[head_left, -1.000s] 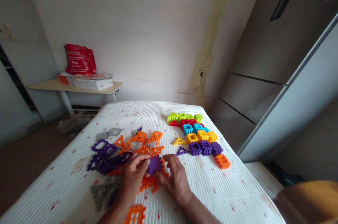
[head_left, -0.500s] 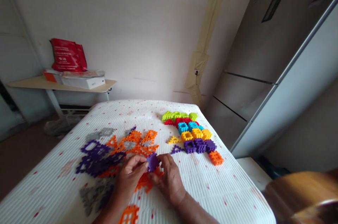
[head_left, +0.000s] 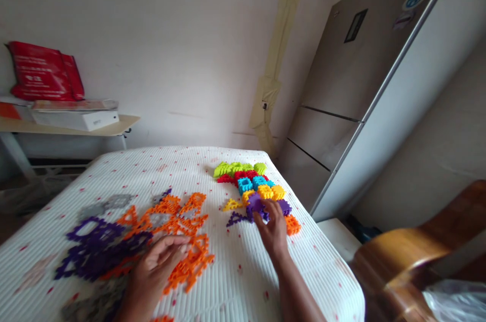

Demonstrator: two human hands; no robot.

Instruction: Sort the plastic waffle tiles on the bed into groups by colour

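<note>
Our right hand (head_left: 271, 223) has thumb and fingers clamped on purple square (head_left: 255, 201), at row of purple blocks (head_left: 284, 207), just nearer us than yellow blocks (head_left: 266, 192). Our left hand (head_left: 155, 264) over loose orange pieces (head_left: 195, 256), thumb and fingertips close together; we cannot tell whether they meet. All on patterned cloth (head_left: 235, 291).
</note>
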